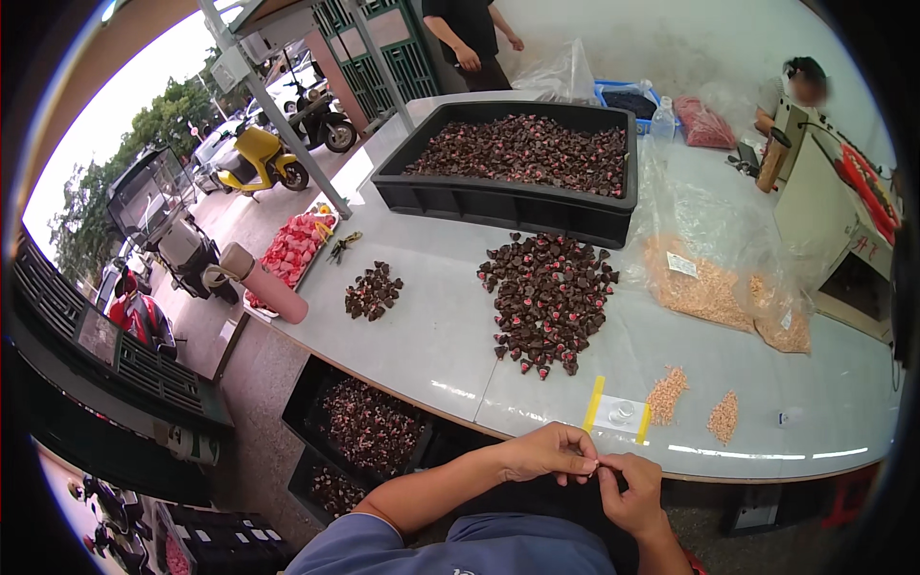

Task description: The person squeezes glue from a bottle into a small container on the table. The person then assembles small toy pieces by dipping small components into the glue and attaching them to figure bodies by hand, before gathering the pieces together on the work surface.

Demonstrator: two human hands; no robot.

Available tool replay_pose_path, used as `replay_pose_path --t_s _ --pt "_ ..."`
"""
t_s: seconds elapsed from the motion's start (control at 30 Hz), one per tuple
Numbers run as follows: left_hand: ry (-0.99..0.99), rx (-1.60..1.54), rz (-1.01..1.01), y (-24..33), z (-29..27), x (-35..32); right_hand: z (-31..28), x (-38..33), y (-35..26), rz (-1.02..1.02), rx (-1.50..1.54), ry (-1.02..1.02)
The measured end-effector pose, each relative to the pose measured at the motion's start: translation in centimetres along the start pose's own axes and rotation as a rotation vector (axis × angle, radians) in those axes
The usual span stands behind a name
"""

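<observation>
My left hand [549,453] and my right hand [634,493] meet just off the table's front edge, fingertips pinched together. Whatever lies between them is too small to make out. Right beyond them a white card [619,415] is fixed to the table with yellow tape at both ends, a clear round piece on it. To its right are two small heaps of tiny beige pieces, the nearer-to-card heap [666,394] and a smaller heap [723,418]. Farther off spreads a large pile of small dark brown pieces [549,302] with pink-red spots.
A black bin [498,213] full of the brown pieces stands behind the pile. Clear bags of beige pieces [704,292] lie right, beside a machine [843,240]. A pink bottle [273,292] stands at the left edge, black crates [356,460] below. Two other people are beyond the table.
</observation>
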State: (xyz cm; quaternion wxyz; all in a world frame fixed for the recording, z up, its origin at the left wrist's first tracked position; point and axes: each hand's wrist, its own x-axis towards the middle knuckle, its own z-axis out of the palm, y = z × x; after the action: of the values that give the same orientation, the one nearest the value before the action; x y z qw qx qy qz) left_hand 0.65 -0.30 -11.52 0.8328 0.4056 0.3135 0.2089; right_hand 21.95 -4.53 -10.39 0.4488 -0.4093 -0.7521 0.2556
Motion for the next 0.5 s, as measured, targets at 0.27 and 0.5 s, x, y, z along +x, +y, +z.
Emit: replay_pose_path --t_s 0.27,0.5 --pt "-0.061 0.092 -0.032 0.4 0.0 -0.4 -1.1 0.2 -0.2 0.02 0.115 -0.097" --pt "-0.027 0.096 -0.009 0.8 -0.6 -0.9 -2.2 0.2 -0.1 0.117 0.31 -0.007"
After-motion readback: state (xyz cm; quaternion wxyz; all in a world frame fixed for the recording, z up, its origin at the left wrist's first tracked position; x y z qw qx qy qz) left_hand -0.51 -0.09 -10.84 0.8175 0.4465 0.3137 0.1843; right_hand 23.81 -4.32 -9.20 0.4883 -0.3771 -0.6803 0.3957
